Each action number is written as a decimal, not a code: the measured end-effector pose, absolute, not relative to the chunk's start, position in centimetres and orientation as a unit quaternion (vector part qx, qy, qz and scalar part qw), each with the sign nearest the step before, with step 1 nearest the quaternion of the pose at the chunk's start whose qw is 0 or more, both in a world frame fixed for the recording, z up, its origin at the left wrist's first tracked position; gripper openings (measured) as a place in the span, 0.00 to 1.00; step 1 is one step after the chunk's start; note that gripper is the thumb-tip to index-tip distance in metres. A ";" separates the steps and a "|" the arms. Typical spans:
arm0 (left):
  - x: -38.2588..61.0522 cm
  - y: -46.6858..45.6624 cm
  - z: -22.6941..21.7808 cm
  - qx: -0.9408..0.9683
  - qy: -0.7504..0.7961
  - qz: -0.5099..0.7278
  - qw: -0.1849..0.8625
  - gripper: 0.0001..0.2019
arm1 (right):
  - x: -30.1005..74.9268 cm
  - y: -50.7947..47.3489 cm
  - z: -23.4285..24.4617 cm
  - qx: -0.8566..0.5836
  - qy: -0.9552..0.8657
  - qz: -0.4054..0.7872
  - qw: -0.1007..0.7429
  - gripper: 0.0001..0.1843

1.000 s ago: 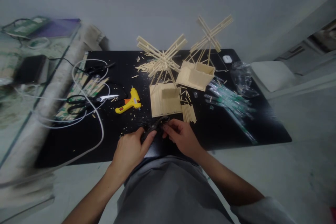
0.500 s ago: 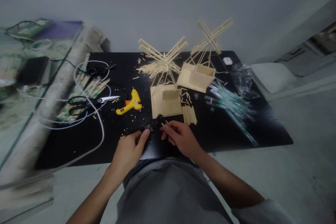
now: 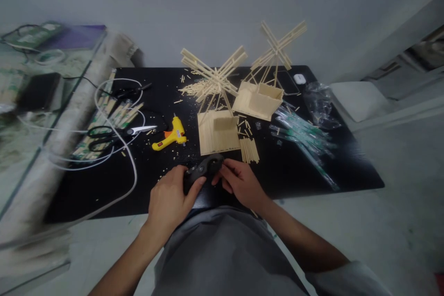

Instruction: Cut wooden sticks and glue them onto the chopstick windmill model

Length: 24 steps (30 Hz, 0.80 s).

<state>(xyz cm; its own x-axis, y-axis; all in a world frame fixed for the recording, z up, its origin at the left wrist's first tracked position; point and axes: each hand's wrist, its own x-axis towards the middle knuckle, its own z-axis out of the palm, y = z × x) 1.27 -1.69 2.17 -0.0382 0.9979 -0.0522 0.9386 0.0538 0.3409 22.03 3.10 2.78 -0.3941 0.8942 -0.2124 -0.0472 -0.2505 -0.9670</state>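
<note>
My left hand (image 3: pixel 170 199) is closed around the handles of a black cutting tool (image 3: pixel 204 169) at the near edge of the black table (image 3: pixel 312 171). My right hand (image 3: pixel 239 184) is pinched at the tool's head; what its fingertips hold is too small to make out. Just beyond the hands lies a flat panel of glued wooden sticks (image 3: pixel 218 132) with a small bundle of cut sticks (image 3: pixel 249 150) beside it.
Two stick windmill models (image 3: pixel 215 74) (image 3: pixel 274 51) and an open stick box (image 3: pixel 258 99) stand at the back. A yellow glue gun (image 3: pixel 171 136), black scissors (image 3: pixel 114 134), white cable (image 3: pixel 132 166) and packaged sticks (image 3: pixel 114 115) lie left. Plastic wrappers (image 3: pixel 305 136) lie right.
The black tool was lowered toward the table half a second ago and is now raised again and turned, with my left hand wrapped further round it. My right hand stayed at its tip.
</note>
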 end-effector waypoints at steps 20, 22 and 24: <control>1.9 -1.7 1.7 0.702 0.706 0.072 0.061 0.22 | 22.3 3.2 2.7 -0.409 -0.461 0.713 0.335 0.27; 1.9 -1.6 1.7 0.701 0.706 0.074 0.062 0.21 | 22.3 3.2 2.5 -0.410 -0.460 0.713 0.334 0.27; 1.9 -1.6 1.7 0.697 0.710 0.066 0.072 0.21 | 22.3 3.1 2.4 -0.411 -0.453 0.716 0.335 0.26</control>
<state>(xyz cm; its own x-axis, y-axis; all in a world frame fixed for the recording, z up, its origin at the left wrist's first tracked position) 1.91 -1.63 1.67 -0.0174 0.9998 -0.0101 0.9808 0.0191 0.1941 22.32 3.14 2.37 -0.4373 0.8526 -0.2859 -0.1065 -0.3647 -0.9250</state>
